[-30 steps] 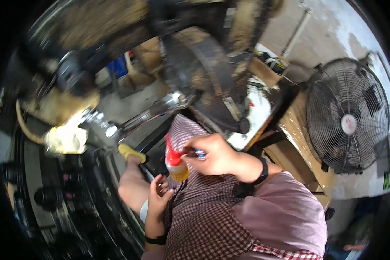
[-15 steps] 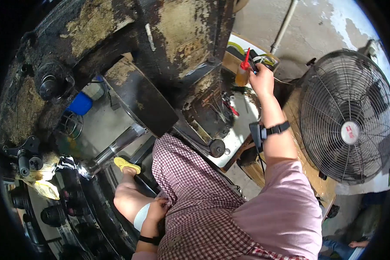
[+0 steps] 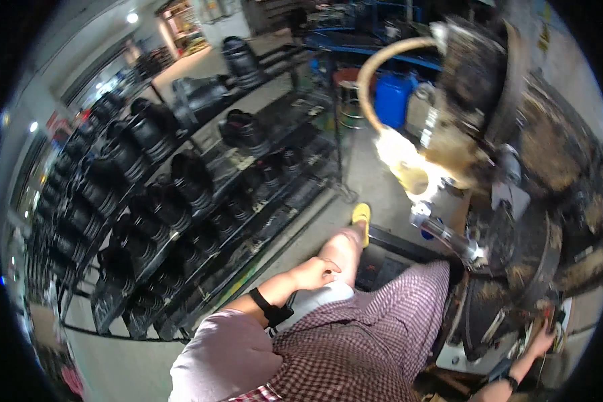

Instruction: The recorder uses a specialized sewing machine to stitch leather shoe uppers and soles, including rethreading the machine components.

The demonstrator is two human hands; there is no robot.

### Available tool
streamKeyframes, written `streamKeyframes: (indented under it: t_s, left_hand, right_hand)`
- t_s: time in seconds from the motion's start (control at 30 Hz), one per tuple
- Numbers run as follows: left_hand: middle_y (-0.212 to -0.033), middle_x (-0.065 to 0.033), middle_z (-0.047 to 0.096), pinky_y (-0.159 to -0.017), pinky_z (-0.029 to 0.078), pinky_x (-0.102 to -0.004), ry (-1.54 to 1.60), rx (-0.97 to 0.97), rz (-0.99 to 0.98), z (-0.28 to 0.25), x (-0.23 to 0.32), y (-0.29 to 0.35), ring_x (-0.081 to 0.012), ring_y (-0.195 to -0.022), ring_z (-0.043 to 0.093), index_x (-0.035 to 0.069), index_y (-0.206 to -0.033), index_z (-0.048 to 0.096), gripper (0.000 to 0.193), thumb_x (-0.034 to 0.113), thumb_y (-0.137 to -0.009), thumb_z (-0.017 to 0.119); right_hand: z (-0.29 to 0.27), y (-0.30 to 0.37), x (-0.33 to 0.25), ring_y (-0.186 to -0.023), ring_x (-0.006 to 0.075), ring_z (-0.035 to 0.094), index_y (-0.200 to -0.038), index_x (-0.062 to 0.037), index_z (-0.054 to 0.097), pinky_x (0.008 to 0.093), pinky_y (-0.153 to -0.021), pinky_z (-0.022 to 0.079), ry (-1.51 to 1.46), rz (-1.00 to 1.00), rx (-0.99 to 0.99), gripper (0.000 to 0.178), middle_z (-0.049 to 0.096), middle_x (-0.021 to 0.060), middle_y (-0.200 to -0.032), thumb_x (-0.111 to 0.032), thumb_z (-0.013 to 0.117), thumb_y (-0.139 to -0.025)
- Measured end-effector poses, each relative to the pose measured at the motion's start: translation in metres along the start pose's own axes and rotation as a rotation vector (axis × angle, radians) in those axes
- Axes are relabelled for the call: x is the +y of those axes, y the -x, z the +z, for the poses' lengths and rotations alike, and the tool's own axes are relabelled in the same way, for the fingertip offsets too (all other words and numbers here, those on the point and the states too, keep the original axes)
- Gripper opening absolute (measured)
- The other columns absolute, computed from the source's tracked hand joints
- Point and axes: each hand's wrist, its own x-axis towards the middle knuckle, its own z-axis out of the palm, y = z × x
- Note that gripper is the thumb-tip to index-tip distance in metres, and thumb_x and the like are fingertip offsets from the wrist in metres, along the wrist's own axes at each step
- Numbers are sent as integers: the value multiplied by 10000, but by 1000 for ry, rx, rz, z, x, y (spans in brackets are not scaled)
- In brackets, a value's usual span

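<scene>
My left hand [image 3: 315, 273] is over my left thigh, beside the pale cloth edge [image 3: 335, 291]. Its fingers are loosely bent and apart, with nothing seen in them. At the far lower right, my right hand [image 3: 540, 342] reaches over the white tabletop [image 3: 457, 359] beside the machine. Its fingers look closed, but they are small and blurred, and what they hold cannot be made out. A small red tip [image 3: 548, 313] shows just beyond them. Ahead of my knees, a shiny metal cylinder [image 3: 445, 236] juts from the dark, worn machine [image 3: 549, 144] under a bright lamp [image 3: 409, 164].
On the left stands a long black rack [image 3: 224, 184] loaded with black boots [image 3: 193, 177]. A blue drum [image 3: 392, 99] stands behind the lamp's curved tan hose [image 3: 372, 70]. My foot in a yellow shoe [image 3: 361, 222] rests near a dark floor bar [image 3: 398, 242].
My view has swung left, bringing the boot rack in and taking the fan out. My left hand has left the checked cloth at my lap. My right arm still reaches to the right.
</scene>
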Motion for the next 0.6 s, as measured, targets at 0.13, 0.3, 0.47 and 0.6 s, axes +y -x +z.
streamKeyframes:
  t_s: [0.13,0.3,0.47,0.6]
  left_hand:
    - [-1110,-152,616,-937,456,-383,-103,272,104,-69,2,10,-304,-1073,580,28,-1071,633,267,148,-833,642]
    - [-1175,-170,584,-951,441,-398,-371,1098,269,-186,33,34,-315,-1124,547,38,-1002,647,194,142,-839,637]
    - [-1173,-155,535,-945,397,-343,154,1735,246,-358,35,48,-245,-1063,523,-16,-1186,508,375,251,-923,529]
    - [-1053,-167,612,-808,511,-392,956,1288,-167,-449,2,36,-274,-895,617,-10,-1122,539,399,271,-841,576]
  right_hand:
    - [-97,64,-37,-1083,238,561,-1145,18,593,350,-948,418,-832,-205,193,325,588,141,-1186,-227,554,-935]
    - [-191,221,-138,-670,126,458,-820,-37,577,259,-600,399,-1218,-457,386,171,516,28,-756,-167,679,-861]
    - [-212,315,-225,-674,123,475,-859,-49,582,233,-595,377,-1196,-615,-88,97,538,20,-781,-90,666,-834]
    - [-215,351,-262,-679,104,469,-861,-42,583,223,-606,375,-1292,-487,-552,106,563,28,-803,-93,673,-836]
